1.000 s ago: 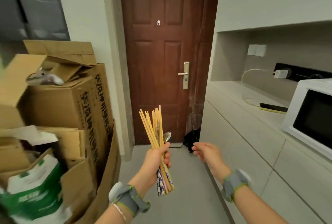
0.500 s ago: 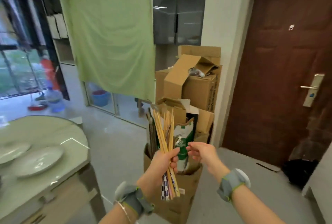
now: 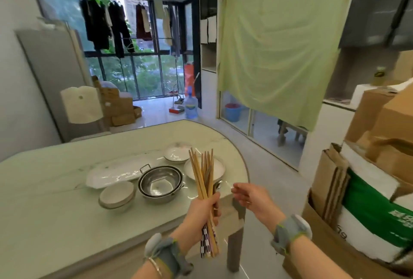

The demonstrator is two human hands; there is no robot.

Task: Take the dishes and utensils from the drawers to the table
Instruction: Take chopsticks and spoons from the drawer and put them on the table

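left hand (image 3: 202, 208) gripping a bundle of chopsticks (image 3: 204, 174) upright above the table (image 3: 44, 189) edge, right hand (image 3: 250, 197) just beside, fingers relaxed, holding nothing, steel bowls (image 3: 159, 183) and plates (image 3: 116, 172) on table

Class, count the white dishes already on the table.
4: an oblong platter at left, a stacked bowl before it, a bowl farthest back, and a plate partly hidden behind the chopsticks.

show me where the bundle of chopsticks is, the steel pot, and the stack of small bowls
bundle of chopsticks (image 3: 202, 174): head view, on the bare sticks above the left hand.
steel pot (image 3: 159, 183): head view, on its inner wall.
stack of small bowls (image 3: 116, 193): head view, inside the top bowl.
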